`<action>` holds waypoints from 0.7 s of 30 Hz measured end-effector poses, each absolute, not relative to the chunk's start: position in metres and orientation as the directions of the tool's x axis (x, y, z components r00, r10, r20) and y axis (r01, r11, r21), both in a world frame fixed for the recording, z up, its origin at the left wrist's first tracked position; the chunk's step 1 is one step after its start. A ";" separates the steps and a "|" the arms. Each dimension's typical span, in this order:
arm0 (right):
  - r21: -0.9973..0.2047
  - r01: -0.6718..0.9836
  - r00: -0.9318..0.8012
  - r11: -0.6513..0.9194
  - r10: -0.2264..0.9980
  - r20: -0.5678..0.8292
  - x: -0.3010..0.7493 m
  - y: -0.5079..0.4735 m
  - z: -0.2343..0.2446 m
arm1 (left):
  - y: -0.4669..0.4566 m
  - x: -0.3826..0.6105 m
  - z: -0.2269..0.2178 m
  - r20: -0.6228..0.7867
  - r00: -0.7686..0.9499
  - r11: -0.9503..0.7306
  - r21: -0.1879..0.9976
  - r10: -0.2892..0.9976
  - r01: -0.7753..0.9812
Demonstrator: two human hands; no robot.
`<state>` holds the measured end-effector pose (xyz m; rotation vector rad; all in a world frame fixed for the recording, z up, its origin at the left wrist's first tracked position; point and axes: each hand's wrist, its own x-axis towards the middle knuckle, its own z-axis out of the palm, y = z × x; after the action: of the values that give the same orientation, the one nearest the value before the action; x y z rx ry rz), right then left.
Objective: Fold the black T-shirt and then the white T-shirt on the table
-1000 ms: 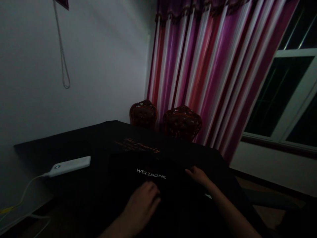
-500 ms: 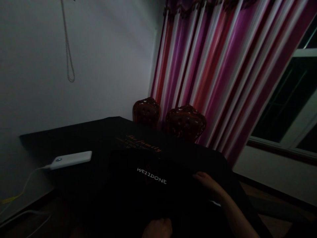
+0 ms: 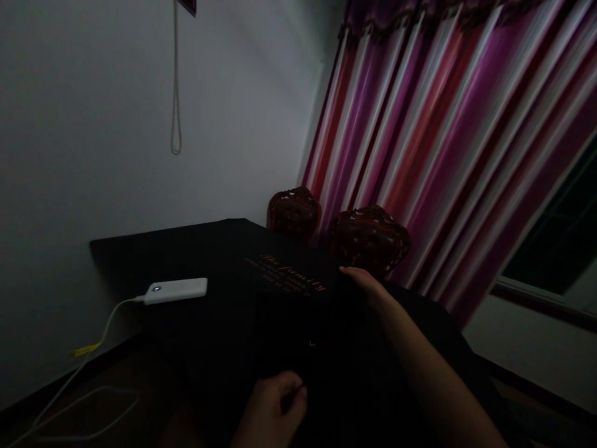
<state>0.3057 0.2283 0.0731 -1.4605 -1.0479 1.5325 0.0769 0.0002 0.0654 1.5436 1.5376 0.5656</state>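
A black garment (image 3: 289,323) lies on a table under a black cloth (image 3: 196,249) printed with faint orange lettering. My left hand (image 3: 275,407) is at the garment's near edge, fingers curled and pinching the dark fabric. My right hand (image 3: 366,286) reaches out to the garment's far right edge, near the lettering, with its fingers closed on the fabric there. The room is very dim and the garment's outline is hard to make out. Its white lettering is now hidden.
A white power bank (image 3: 176,290) with a lit dot lies on the table's left, its white cable (image 3: 79,398) trailing to the floor. Two carved red chair backs (image 3: 368,239) stand beyond the table before a striped pink curtain (image 3: 443,143). A cord (image 3: 176,81) hangs on the wall.
My right hand moved from the garment's near right side to its far edge. My left hand drew back to the near edge. The white lettering has gone from sight.
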 end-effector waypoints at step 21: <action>-0.391 0.881 -0.425 0.267 0.812 -0.401 0.192 0.085 0.004 | 0.151 -0.016 0.022 -0.178 -0.223 0.253 0.169 0.959 0.953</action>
<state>0.1918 0.0849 0.0045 -1.7420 -2.5942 0.9368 -0.0161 0.1515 0.0224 1.7827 2.2807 0.0347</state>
